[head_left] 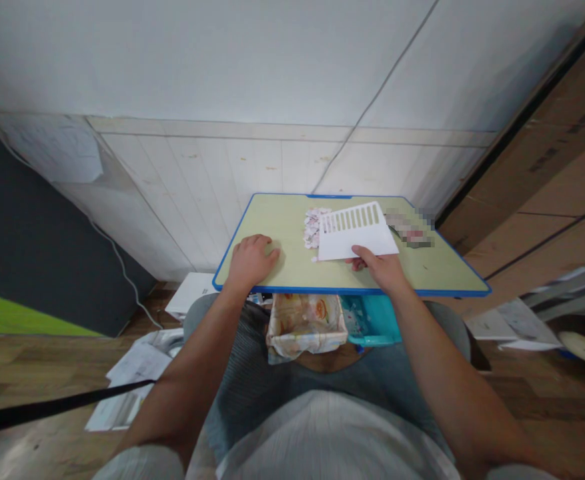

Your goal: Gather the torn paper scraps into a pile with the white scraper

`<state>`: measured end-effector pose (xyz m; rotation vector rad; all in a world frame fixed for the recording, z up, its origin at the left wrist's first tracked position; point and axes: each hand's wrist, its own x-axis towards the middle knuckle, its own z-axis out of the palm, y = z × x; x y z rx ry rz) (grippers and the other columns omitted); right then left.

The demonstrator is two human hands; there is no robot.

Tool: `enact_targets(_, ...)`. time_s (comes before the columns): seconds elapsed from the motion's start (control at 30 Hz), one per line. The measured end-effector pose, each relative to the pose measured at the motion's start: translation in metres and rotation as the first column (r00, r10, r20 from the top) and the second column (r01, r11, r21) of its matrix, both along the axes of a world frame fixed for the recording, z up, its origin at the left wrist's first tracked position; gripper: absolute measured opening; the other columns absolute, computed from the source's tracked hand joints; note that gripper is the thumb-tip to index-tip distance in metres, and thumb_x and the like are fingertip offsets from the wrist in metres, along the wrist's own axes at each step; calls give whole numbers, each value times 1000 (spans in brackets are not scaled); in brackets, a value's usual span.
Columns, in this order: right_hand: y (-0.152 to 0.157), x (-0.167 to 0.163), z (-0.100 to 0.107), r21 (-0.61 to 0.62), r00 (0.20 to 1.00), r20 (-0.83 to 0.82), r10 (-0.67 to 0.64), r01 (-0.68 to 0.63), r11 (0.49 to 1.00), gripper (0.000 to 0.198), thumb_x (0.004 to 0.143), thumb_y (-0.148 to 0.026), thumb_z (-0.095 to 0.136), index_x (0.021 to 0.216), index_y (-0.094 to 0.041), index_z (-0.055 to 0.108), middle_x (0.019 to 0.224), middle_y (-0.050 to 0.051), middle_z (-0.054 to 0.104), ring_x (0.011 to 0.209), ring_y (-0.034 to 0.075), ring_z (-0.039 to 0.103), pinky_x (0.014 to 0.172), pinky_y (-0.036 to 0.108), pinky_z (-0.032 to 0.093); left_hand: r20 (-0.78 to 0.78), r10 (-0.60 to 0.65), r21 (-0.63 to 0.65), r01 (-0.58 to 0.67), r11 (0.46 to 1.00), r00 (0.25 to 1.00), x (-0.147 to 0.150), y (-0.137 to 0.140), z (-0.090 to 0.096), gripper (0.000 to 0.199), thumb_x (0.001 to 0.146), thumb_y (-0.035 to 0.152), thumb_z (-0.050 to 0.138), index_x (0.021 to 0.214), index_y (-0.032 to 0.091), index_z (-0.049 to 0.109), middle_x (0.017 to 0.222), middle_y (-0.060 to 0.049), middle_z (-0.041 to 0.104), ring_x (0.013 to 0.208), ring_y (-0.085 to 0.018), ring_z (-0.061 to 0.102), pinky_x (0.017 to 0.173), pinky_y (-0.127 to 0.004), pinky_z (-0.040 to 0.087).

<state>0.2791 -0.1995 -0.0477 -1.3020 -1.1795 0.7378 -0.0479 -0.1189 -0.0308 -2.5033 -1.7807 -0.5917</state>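
Observation:
My right hand (375,267) grips the near edge of a white sheet (355,240) that has a row of slots cut along its far side, the thumb on top and the fingers beneath. The sheet is held over the right part of a small pile of white paper scraps (313,230), hiding some of them. My left hand (253,259) rests on the left part of the pale yellow tabletop (292,273), fingers slightly curled and apart, holding nothing. To the right of the sheet lies a pixelated item (409,229) that I cannot make out.
Below the table's front edge sit a patterned, lined basket (307,327) and a turquoise bin (377,320) between the knees. White boxes and papers (137,367) lie on the floor at left. Large cardboard (537,167) stands at right; a white wall (222,160) is behind the table.

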Motion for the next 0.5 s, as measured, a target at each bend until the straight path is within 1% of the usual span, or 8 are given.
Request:
enact_targets(0.17, 1, -1, -1, 6, 998, -46, -30, 31, 1000, 49, 77, -70, 92, 85, -24, 74, 75, 10, 84, 54, 21, 69, 59, 37, 62, 13, -4, 5, 4, 1000, 1000, 0, 0, 0, 40, 113, 38, 65, 141, 16, 83, 152, -20, 82, 149, -41, 72, 131, -57, 55)
enact_targets(0.3, 2, 1, -3, -20, 1000, -23, -21, 20, 1000, 49, 77, -70, 91, 83, -25, 73, 74, 9, 83, 55, 22, 70, 60, 37, 63, 26, -1, 9, 0, 1000, 1000, 0, 1, -1, 39, 112, 36, 67, 141, 17, 83, 152, -20, 82, 150, -41, 72, 132, -56, 55)
enact_targets(0.43, 2, 2, -2, -15, 999, -14, -30, 30, 999, 50, 78, -71, 91, 88, -25, 73, 76, 9, 85, 55, 22, 70, 60, 38, 64, 18, 0, 18, 0, 1000, 1000, -1, 3, -3, 38, 113, 38, 66, 140, 18, 83, 152, -19, 83, 148, -40, 73, 131, -56, 56)
enact_targets(0.5, 2, 2, -1, -19, 1000, 9, -29, 29, 999, 49, 79, -71, 89, 88, -25, 74, 78, 10, 85, 56, 23, 70, 61, 38, 64, 8, -3, 20, 2, 1000, 1000, -1, 2, -3, 39, 113, 38, 65, 141, 17, 83, 153, -19, 83, 148, -40, 73, 131, -56, 56)
